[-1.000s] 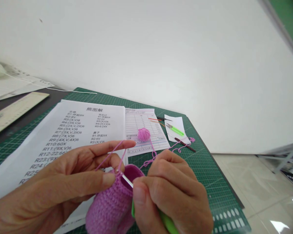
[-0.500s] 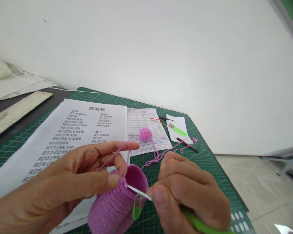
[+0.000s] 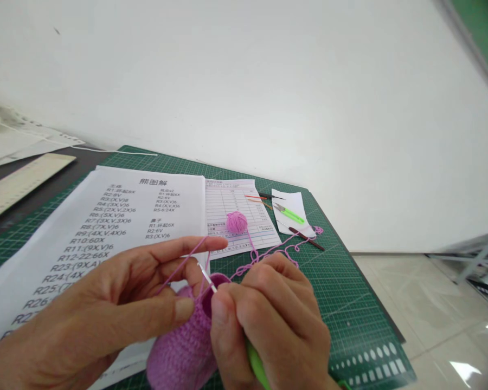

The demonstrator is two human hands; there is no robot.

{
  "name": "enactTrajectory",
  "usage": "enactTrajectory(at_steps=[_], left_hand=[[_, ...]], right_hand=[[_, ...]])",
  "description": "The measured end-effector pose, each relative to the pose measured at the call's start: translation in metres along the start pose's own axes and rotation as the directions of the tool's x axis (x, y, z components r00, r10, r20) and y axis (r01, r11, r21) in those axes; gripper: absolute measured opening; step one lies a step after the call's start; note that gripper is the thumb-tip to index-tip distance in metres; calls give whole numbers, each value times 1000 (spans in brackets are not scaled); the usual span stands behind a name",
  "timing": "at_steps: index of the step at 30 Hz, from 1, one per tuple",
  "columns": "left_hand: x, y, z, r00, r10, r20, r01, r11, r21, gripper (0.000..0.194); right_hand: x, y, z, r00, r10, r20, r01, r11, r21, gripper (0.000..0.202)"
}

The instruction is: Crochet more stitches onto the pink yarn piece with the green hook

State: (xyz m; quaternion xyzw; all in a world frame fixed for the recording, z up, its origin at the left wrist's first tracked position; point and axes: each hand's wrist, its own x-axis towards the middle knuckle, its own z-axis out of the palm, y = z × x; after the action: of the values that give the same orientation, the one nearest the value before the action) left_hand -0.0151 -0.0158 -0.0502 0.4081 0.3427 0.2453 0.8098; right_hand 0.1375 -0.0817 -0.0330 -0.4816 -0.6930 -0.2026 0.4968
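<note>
My left hand [image 3: 117, 303] pinches the rim of a pink crochet piece [image 3: 183, 341] between thumb and fingers. Pink yarn runs over its stretched index finger down to the piece. My right hand [image 3: 272, 325] is closed round a crochet hook [image 3: 257, 364] with a green handle. The hook's silver tip stands above the opening of the piece, beside the taut yarn. My right hand covers the right side of the piece. A pink yarn ball [image 3: 236, 222] lies behind the hands, its loose strand trailing over the mat.
A printed pattern sheet [image 3: 154, 200] and a form [image 3: 264, 233] lie on the green cutting mat [image 3: 350, 303]. Green thread snips [image 3: 290, 215] rest on white paper, near a dark-handled hook [image 3: 309, 239]. A ruler [image 3: 28, 184] lies at left. A white wall rises behind.
My right hand has moved left, lifting the hook tip from the rim to beside the yarn. The green stitch marker is now hidden. The view has shifted slightly.
</note>
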Motion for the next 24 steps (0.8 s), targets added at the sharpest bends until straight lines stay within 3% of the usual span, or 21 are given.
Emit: enactTrajectory(at_steps=[3,7,12,20,24], left_hand=[[2,-2,-1,999,22,49,-23,999,29,68],[-1,-4,-3,995,97,0,-96,992,87,69],[-4,-2,-2,983,180,-48,-171,974,150,78],[-3,4,2,988,132,-83,-122,985,120,85],[-2,3,1,987,153,-46,-144,978,152,86]], right_hand=[[0,-2,1,999,32,-21,-31,999,22,27],[2,-3,4,992,123,3,-122,981,148,28],[1,-3,6,992,128,11,-127,966,225,29],[2,0,2,991,120,64,-132,959,252,28],[3,-1,-2,972,214,99,-235,913,333,27]])
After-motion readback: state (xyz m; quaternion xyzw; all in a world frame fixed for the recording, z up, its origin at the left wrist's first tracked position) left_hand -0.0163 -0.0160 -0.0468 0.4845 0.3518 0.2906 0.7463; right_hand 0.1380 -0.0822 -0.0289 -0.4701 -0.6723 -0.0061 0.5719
